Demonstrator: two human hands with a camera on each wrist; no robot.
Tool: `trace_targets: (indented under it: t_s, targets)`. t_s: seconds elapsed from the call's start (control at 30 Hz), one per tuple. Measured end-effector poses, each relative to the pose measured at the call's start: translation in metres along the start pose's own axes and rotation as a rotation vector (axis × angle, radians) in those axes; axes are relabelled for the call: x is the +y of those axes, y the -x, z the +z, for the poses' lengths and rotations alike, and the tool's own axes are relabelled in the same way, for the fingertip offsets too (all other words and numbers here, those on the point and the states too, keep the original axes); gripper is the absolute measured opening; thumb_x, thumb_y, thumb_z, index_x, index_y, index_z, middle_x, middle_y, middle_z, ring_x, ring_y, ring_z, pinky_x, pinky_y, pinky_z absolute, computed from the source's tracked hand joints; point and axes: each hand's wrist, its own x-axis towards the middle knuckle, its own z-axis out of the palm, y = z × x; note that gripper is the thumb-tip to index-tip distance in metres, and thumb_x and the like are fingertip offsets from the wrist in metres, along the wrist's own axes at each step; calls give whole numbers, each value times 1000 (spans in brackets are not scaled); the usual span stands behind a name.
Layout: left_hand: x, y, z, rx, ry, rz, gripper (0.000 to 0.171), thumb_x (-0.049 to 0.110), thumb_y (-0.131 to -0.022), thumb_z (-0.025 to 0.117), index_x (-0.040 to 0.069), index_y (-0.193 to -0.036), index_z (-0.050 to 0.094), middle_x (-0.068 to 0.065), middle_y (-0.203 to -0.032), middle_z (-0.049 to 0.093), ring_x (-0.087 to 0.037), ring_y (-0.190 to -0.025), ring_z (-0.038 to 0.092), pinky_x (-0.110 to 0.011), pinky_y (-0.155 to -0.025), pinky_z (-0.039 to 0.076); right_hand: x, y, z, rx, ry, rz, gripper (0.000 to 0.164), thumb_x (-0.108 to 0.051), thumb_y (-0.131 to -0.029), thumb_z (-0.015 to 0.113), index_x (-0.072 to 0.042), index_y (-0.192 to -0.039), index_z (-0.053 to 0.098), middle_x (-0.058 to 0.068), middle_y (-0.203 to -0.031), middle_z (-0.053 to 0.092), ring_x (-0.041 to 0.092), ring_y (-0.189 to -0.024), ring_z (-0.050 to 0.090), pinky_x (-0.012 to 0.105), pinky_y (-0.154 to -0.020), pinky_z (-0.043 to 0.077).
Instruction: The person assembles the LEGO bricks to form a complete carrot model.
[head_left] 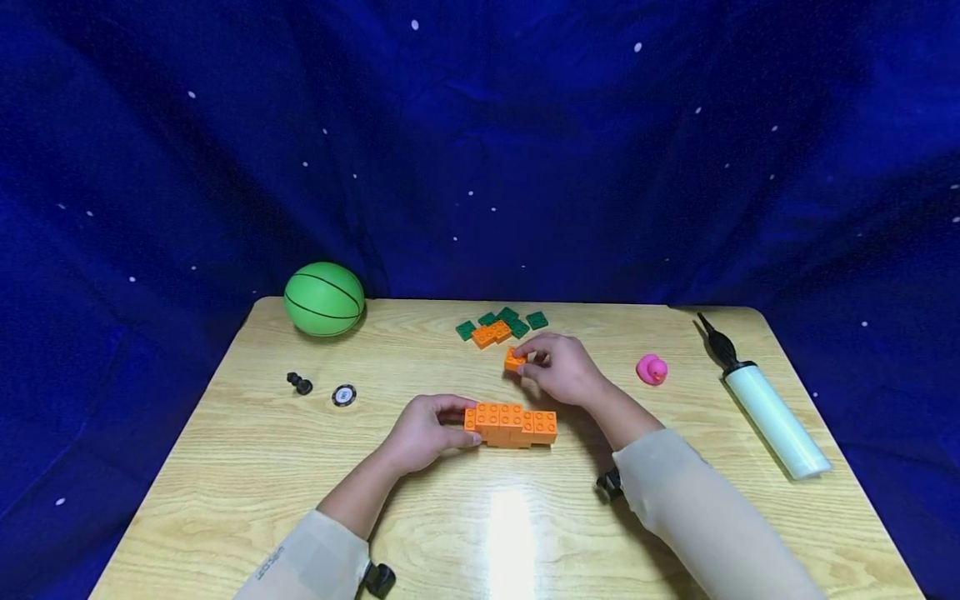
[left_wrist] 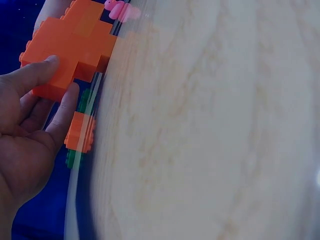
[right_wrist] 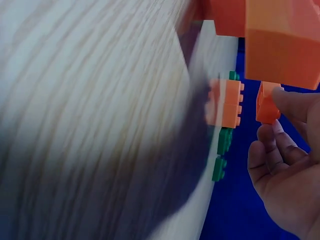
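My left hand (head_left: 426,433) grips the left end of a block of joined orange toy bricks (head_left: 510,423), thumb on the near side and fingers behind. In the left wrist view this orange brick build (left_wrist: 75,42) has a stepped outline, narrower toward the table. Beyond it and to the right, my right hand (head_left: 561,367) pinches a single small orange brick (head_left: 514,359) between thumb and fingers. The right wrist view shows that small brick (right_wrist: 268,102) at the fingertips, with the larger build (right_wrist: 282,50) looming close in the foreground.
Loose orange bricks (head_left: 491,333) and several flat green bricks (head_left: 465,331) lie at the back. Leftward are a green ball (head_left: 324,299), a black chess pawn (head_left: 300,383) and a poker chip (head_left: 344,395). A pink duck (head_left: 652,369) and a hand pump (head_left: 776,421) lie on the right.
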Motion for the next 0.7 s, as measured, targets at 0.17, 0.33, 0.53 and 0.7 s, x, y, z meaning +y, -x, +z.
trace_targets:
  t_s: [0.17,0.33,0.53,0.7]
  targets:
    - [0,1,0,2,-2,4,45,18,-81,90,7,-122,74,-7,-112,76,-21,-103,72,-34,-87,59,-4,8,-4,24,-15,-39,17,-14,-94,76,-15,-112,79,2,-115,72,17,-89,64,34,-71,54]
    - [2,1,0,0,7,8,45,16,-81,90,7,-123,74,-7,-112,76,-21,-104,72,-33,-86,59,-8,17,-8,34,-39,-61,17,-14,-95,76,-15,-112,78,0,-114,73,18,-89,63,34,-69,54]
    - [3,2,1,3,5,4,45,16,-81,90,7,-123,74,-7,-113,76,-21,-104,72,-33,-86,59,-12,33,-13,21,-68,-54,18,-15,-97,74,-18,-114,77,-3,-114,71,17,-88,59,33,-67,53]
    - [3,2,1,7,6,-4,45,17,-81,90,7,-122,74,-7,-113,76,-21,-104,72,-33,-87,59,-15,46,-17,25,-74,-72,18,-14,-96,75,-17,-114,77,-3,-112,70,17,-86,59,33,-68,53]
